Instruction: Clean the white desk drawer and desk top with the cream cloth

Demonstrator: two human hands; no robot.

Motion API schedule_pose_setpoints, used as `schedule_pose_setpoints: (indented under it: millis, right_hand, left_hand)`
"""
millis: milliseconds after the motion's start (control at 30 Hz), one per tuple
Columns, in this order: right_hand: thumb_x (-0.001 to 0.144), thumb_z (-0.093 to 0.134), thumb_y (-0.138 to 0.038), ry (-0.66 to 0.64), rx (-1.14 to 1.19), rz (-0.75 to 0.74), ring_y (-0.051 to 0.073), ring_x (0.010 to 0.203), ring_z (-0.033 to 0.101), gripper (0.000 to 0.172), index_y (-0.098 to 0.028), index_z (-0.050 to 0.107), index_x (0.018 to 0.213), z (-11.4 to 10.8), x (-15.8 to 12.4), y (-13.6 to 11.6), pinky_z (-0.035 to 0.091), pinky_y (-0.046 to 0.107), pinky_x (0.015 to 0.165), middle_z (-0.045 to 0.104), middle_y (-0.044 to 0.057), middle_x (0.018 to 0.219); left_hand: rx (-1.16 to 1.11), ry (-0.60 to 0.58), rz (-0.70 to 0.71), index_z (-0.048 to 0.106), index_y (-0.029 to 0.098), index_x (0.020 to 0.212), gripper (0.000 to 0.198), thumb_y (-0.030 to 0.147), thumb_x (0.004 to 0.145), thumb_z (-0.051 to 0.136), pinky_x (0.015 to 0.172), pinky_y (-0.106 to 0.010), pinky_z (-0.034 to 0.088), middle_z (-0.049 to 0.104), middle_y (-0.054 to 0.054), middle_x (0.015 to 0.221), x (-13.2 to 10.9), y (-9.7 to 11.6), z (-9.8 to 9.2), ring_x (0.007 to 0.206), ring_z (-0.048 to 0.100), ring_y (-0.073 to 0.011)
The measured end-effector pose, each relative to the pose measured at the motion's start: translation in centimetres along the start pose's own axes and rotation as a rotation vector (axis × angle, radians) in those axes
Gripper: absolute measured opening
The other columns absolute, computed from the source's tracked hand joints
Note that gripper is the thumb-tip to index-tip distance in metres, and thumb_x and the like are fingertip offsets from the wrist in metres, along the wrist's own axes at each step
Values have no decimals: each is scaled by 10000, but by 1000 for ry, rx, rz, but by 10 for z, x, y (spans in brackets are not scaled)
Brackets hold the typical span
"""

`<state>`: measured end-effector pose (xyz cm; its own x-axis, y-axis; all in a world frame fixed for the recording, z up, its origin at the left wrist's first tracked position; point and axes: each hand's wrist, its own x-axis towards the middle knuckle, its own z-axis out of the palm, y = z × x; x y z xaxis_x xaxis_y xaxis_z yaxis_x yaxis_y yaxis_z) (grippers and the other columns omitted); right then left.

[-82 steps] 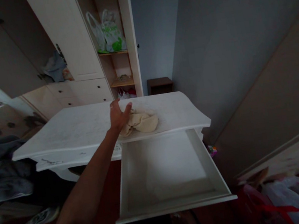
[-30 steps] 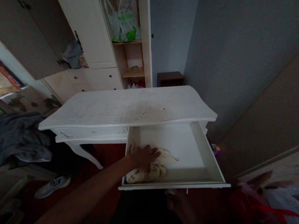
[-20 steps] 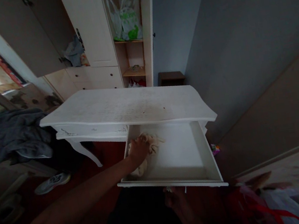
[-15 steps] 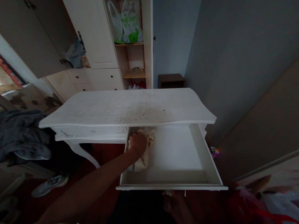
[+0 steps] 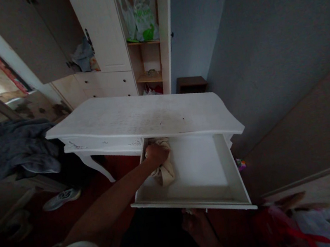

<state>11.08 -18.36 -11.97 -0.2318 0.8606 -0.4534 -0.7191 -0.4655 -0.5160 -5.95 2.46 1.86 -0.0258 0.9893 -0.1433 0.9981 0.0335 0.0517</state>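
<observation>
My left hand is inside the open white drawer, near its back left corner under the tabletop. Its fingers are closed on a crumpled cream cloth, which hangs below the hand and touches the drawer floor. My right hand is just below the drawer's front edge, dark and partly hidden; it seems to be at the drawer's pull. The drawer belongs to a white table with curved legs.
Behind the table stands a cream wardrobe with plastic bags on an open shelf. A grey blanket lies at left, a shoe on the red floor. Bags sit at lower right by the wall.
The cloth went from the tabletop into the drawer. Over the last second my left hand slid it from the drawer's front toward the back left corner.
</observation>
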Motion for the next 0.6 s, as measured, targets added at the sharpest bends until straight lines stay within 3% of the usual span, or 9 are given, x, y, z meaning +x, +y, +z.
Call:
schedule_pose_setpoints:
  millis: [133, 267, 367, 500, 600]
  right_hand:
    - [595, 892, -390, -4, 15, -2, 71, 482, 478, 308, -179, 716, 736, 3, -1, -2, 371, 223, 480, 697, 8, 709]
    - [579, 900, -376, 4, 37, 2, 72, 483, 480, 308, -186, 708, 726, 5, -2, -2, 376, 226, 486, 698, 1, 713]
    - [596, 889, -387, 6, 43, -14, 80, 491, 494, 300, -187, 706, 725, 4, -2, 0, 382, 233, 489, 699, 2, 714]
    - [629, 863, -431, -14, -7, -26, 74, 481, 488, 316, -181, 706, 744, 5, -2, -1, 388, 239, 491, 692, -1, 720]
    - [593, 877, -458, -5, -36, -36, 73, 464, 477, 355, -184, 703, 736, 8, -3, -3, 374, 239, 472, 690, -2, 716]
  left_hand:
    - [2, 111, -59, 726, 54, 1073, 527, 470, 922, 439, 895, -475, 487, 645, -272, 1199, 5, 5, 4, 1155, 581, -393]
    - [-47, 235, -125, 624, -23, 1223, 465, 260, 935, 394, 976, -486, 439, 563, -302, 1314, 3, 14, 15, 1281, 466, -406]
    - [-209, 321, -166, 583, 22, 1294, 447, 148, 899, 414, 1015, -438, 427, 556, -259, 1352, 3, 15, 19, 1311, 457, -355]
    - [-371, 350, -262, 671, 134, 1181, 370, 136, 886, 449, 927, -346, 489, 698, -173, 1144, 5, 10, 18, 1105, 630, -275]
    - [-481, 397, -410, 661, 155, 1194, 397, 169, 944, 353, 809, -315, 526, 718, -160, 1092, 7, 10, 16, 943, 690, -243]
